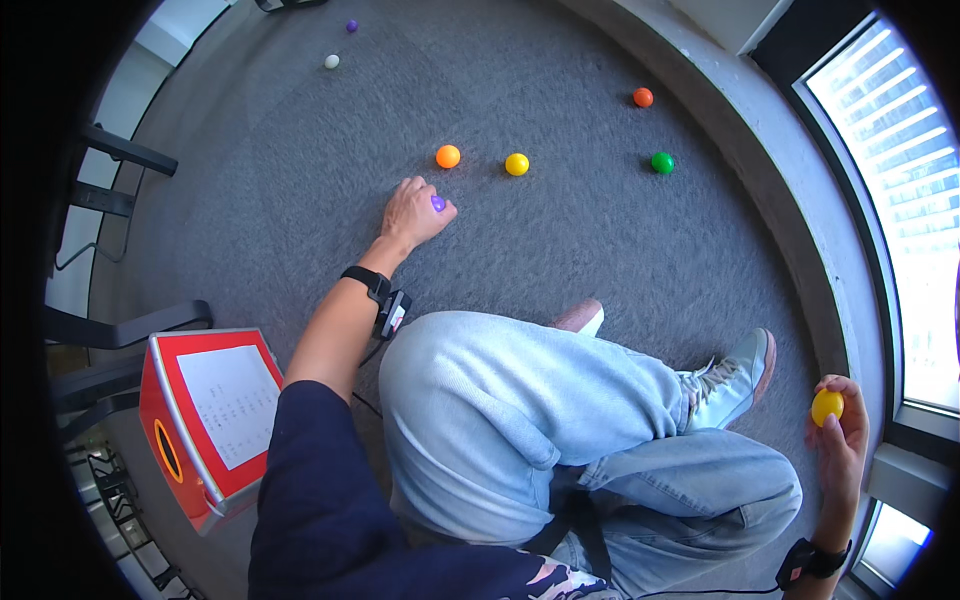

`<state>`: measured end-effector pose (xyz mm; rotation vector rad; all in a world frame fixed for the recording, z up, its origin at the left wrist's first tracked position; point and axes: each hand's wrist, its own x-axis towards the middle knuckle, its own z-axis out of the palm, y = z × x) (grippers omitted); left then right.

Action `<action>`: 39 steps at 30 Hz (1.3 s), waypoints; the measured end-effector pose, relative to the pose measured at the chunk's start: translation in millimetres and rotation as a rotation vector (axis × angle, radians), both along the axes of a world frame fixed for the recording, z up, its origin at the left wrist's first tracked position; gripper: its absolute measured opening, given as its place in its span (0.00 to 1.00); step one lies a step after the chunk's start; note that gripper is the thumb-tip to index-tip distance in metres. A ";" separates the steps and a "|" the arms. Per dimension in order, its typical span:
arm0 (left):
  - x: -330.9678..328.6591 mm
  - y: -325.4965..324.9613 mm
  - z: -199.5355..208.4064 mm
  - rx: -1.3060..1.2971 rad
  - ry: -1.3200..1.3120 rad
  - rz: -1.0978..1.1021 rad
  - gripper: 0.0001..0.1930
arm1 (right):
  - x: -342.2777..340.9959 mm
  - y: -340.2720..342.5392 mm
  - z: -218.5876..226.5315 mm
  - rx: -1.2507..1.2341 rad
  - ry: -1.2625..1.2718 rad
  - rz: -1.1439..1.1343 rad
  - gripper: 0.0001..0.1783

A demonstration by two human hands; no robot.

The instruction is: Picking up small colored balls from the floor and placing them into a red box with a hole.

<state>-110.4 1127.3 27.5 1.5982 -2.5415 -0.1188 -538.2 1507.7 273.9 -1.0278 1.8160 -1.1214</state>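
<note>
My left hand [412, 212] reaches out over the grey carpet, its fingers closed around a purple ball [438, 203]. Just beyond it lie an orange ball [448, 156] and a yellow ball [517, 164]. Far to the right, beside the window ledge, my right hand [843, 440] is raised and grips another yellow ball [827, 407] between thumb and fingers. A green ball [662, 162] and a red-orange ball [643, 97] rest on the carpet at the far right. Farther off on the left are a white ball [332, 62] and a small purple ball [351, 26].
A red box [212, 420] with a round yellow-rimmed hole and a paper sheet on it stands left of my left arm. Black furniture legs [130, 150] edge the left side. My crossed legs [520, 400] fill the near middle. A low ledge [790, 200] curves along the right.
</note>
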 end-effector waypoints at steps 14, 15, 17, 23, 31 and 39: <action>149.6 159.0 189.8 -0.331 0.360 0.035 0.09 | 31.8 -0.9 -33.9 0.094 -0.389 0.112 0.20; 186.4 164.7 207.6 -0.416 0.315 0.114 0.10 | 29.9 -0.2 -39.4 0.089 -0.395 0.113 0.20; 246.1 197.6 271.9 -0.429 0.241 0.565 0.13 | 23.5 -3.9 -61.0 0.095 -0.540 0.100 0.18; 424.1 290.5 245.9 -0.475 -0.282 1.033 0.20 | 43.3 -9.6 -62.7 0.039 -0.539 0.139 0.17; 372.4 272.4 231.1 0.008 0.167 1.320 0.37 | 33.2 1.4 -44.6 0.017 -0.494 0.180 0.17; 309.2 238.8 256.0 0.008 0.353 1.004 0.32 | 34.5 -4.4 -34.1 -0.011 -0.544 0.200 0.17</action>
